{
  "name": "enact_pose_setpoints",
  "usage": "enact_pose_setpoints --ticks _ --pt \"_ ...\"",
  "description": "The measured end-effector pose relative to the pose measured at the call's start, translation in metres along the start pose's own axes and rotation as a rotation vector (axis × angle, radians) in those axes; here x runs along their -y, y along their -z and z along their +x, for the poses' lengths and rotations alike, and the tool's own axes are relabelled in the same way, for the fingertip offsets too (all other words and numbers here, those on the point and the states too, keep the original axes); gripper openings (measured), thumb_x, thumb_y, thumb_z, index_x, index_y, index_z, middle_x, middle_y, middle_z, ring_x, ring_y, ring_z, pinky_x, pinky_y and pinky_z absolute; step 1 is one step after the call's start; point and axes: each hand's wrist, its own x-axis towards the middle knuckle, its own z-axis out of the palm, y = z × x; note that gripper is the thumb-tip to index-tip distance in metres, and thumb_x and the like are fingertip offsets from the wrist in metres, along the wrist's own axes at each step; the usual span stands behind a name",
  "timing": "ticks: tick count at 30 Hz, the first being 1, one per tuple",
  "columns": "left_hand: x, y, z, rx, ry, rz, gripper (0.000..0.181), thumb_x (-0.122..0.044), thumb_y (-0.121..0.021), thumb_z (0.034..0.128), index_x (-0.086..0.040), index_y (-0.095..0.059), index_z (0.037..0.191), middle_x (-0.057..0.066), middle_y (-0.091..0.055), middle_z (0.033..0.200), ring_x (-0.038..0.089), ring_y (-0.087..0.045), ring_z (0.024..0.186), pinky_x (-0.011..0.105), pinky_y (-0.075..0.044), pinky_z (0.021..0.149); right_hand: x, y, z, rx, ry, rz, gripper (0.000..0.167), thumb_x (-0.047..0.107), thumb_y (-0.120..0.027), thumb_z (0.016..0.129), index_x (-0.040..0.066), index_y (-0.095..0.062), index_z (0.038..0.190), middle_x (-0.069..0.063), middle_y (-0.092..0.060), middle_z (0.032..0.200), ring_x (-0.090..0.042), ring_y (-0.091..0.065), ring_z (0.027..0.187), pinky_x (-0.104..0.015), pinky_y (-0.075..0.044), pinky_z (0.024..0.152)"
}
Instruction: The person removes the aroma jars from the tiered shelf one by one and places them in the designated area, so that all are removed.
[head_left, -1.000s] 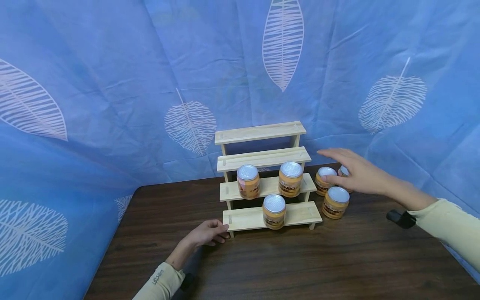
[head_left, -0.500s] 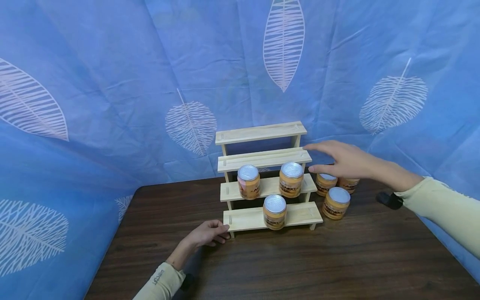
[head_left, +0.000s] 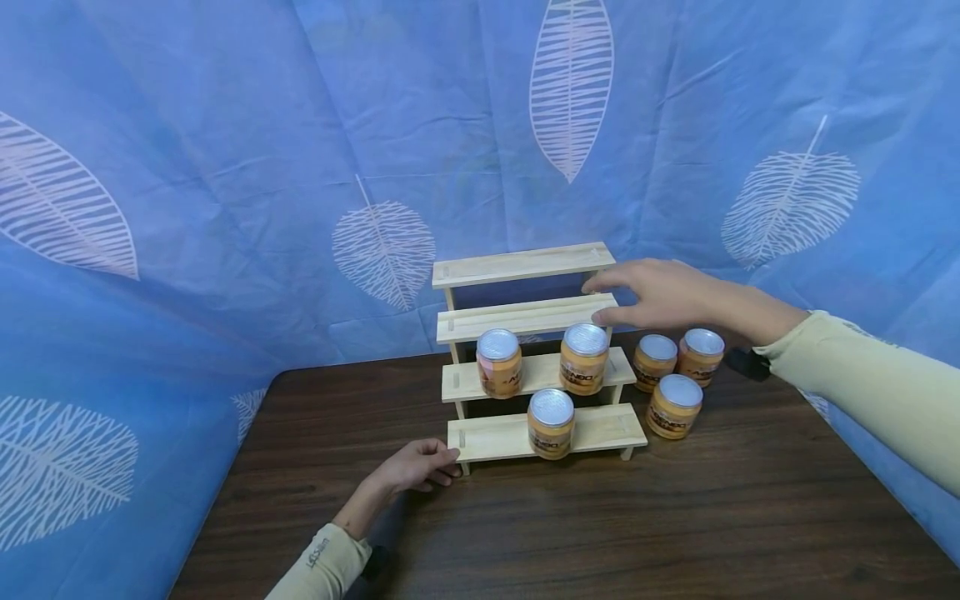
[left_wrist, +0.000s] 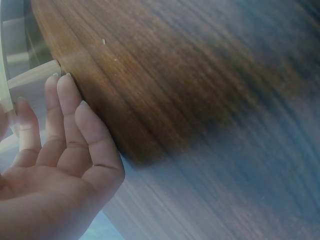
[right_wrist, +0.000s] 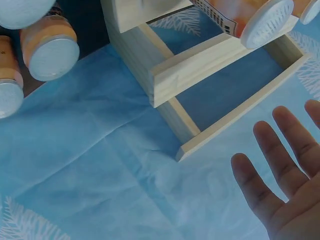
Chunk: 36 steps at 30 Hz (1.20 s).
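A wooden four-step rack (head_left: 491, 446) stands on the table, one jar (head_left: 551, 429) on its lowest step and two jars (head_left: 498, 367) (head_left: 582, 362) on the step above. My left hand (head_left: 408, 467) grips the left front corner of the lowest step; in the left wrist view the fingers of this hand (left_wrist: 70, 155) lie bent beside the rack's leg (left_wrist: 37, 77). My right hand (head_left: 663, 293) hovers by the right ends of the top two steps, holding nothing. Its fingers are spread apart in the right wrist view, the hand (right_wrist: 292, 185) beside the rack (right_wrist: 240, 117).
Right of the rack, three orange jars with silvery lids (head_left: 655, 362) (head_left: 701, 358) (head_left: 673, 408) stand close together on the dark wooden table (head_left: 562, 525). A blue cloth with white leaf prints (head_left: 480, 150) hangs behind the table.
My right hand has moved left and slightly up, from over the jars at the right to beside the rack's upper steps. My left hand has stayed at the rack's corner.
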Motion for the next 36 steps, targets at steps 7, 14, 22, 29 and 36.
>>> enact_pose_setpoints --ticks 7,14,22,29,36 --pt "0.000 0.000 0.000 -0.004 0.001 -0.001 0.037 -0.042 -0.057 0.1016 -0.006 -0.060 0.094 0.010 -0.075 0.104 0.017 -0.070 0.088 0.038 -0.051 0.075 0.010 0.000 0.018 0.056 0.032 -0.029 0.044 0.045 -0.063 0.097 0.022 -0.063 0.134 -0.006 -0.063 0.138 -0.033 -0.061 0.124 -0.057 -0.049 0.095" --pt "0.000 0.001 0.000 0.005 -0.004 -0.005 0.037 -0.043 -0.058 0.1011 -0.007 -0.061 0.094 0.007 -0.075 0.103 0.017 -0.070 0.089 0.037 -0.051 0.076 0.017 0.002 0.031 0.087 0.056 -0.019 0.040 0.044 -0.064 0.097 0.023 -0.065 0.131 -0.005 -0.063 0.137 -0.032 -0.059 0.126 -0.057 -0.048 0.096" --pt "0.000 0.001 0.002 0.013 -0.011 -0.002 0.038 -0.044 -0.058 0.1009 -0.007 -0.061 0.094 0.005 -0.075 0.103 0.016 -0.070 0.090 0.035 -0.050 0.076 0.023 -0.002 0.044 0.114 0.099 -0.035 0.036 0.043 -0.063 0.098 0.024 -0.067 0.128 -0.004 -0.065 0.135 -0.031 -0.059 0.127 -0.056 -0.047 0.098" --pt "0.000 0.002 0.001 0.009 -0.006 -0.006 0.037 -0.044 -0.058 0.1010 -0.008 -0.061 0.093 0.007 -0.075 0.104 0.018 -0.071 0.091 0.035 -0.050 0.076 0.032 -0.013 0.055 0.143 0.108 -0.051 0.034 0.042 -0.063 0.097 0.023 -0.068 0.126 -0.006 -0.064 0.135 -0.031 -0.059 0.127 -0.054 -0.048 0.098" --pt "-0.001 0.002 0.001 0.011 -0.007 -0.008 0.038 -0.044 -0.059 0.1005 -0.007 -0.061 0.094 0.009 -0.075 0.105 0.019 -0.071 0.092 0.035 -0.050 0.075 0.037 -0.026 0.063 0.141 0.145 -0.043 0.034 0.042 -0.062 0.097 0.024 -0.068 0.126 -0.006 -0.062 0.135 -0.032 -0.058 0.127 -0.054 -0.047 0.098"
